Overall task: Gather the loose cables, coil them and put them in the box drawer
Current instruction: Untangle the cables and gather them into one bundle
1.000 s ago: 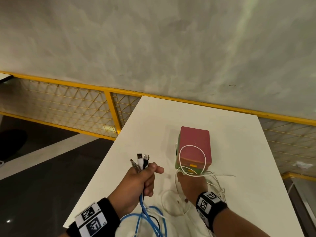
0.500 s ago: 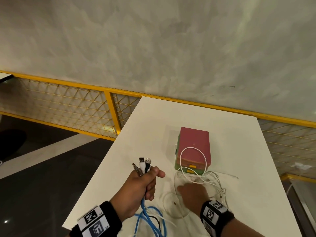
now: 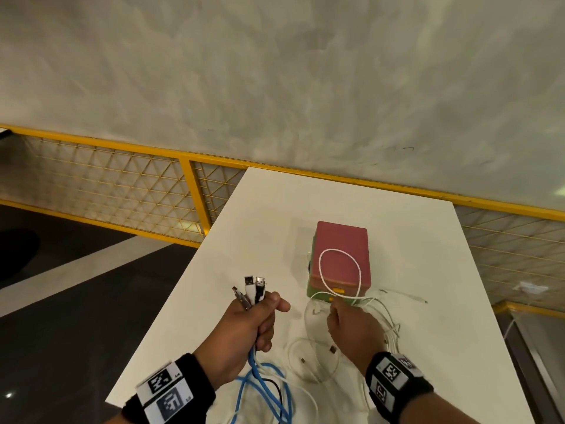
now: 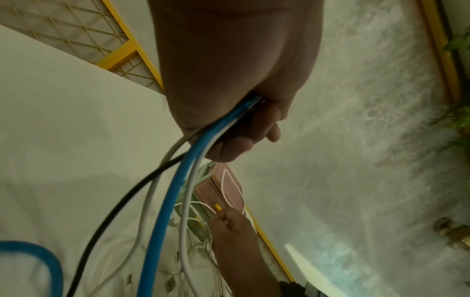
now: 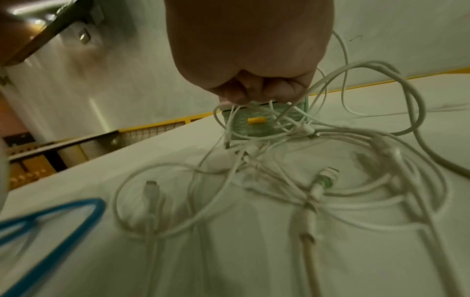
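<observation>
L hand (image 3: 244, 325) fist-grips bundle of blue, white & black cables (image 4: 175, 180), plugs up. R hand (image 3: 351, 328) curls round thin white cables (image 5: 318, 128) just beside small red-topped green drawer box (image 3: 341, 255) on white table (image 3: 412, 347).

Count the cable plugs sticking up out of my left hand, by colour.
White plug: 1
Black plug: 1
Grey metal plug: 1
Total: 3, all held in the left hand.
</observation>
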Action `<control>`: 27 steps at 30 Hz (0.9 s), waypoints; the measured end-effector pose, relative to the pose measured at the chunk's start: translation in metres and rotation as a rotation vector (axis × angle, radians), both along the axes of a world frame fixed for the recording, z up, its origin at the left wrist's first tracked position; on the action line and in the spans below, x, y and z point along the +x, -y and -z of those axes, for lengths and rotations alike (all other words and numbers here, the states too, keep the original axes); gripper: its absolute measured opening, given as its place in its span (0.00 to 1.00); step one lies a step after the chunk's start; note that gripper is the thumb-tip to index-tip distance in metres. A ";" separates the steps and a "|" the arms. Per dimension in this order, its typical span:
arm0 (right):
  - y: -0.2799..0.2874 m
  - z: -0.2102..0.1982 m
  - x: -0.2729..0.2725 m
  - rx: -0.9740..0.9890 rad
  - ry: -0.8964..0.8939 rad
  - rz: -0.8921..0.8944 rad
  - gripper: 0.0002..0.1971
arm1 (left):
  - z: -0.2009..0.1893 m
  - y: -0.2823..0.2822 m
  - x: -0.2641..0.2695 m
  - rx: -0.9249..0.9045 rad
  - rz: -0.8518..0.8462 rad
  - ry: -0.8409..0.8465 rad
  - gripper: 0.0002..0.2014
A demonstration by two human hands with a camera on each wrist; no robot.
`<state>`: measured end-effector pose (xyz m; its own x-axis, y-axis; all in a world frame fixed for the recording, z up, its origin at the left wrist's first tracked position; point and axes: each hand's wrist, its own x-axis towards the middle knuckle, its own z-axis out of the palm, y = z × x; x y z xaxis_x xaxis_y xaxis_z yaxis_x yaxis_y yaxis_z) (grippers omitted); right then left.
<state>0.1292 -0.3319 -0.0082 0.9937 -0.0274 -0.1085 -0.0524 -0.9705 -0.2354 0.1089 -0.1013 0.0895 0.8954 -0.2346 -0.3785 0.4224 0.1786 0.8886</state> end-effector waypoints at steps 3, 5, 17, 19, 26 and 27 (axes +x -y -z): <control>0.001 -0.001 0.014 -0.048 0.020 -0.022 0.12 | 0.001 -0.002 0.003 0.008 -0.007 0.000 0.15; 0.003 0.002 0.022 -0.114 -0.062 -0.058 0.13 | 0.003 -0.002 0.004 0.013 -0.006 -0.001 0.15; -0.006 -0.044 0.022 0.414 0.009 0.170 0.08 | 0.000 0.023 0.020 -0.051 0.035 -0.103 0.22; -0.003 -0.073 0.012 0.560 0.100 0.208 0.11 | -0.004 0.033 0.025 -0.054 0.057 -0.114 0.22; -0.019 -0.162 -0.032 0.956 0.220 0.115 0.14 | -0.034 0.073 0.025 -0.154 0.245 0.023 0.20; -0.020 -0.169 -0.036 0.978 0.220 0.095 0.16 | -0.038 0.075 0.024 -0.171 0.258 0.044 0.21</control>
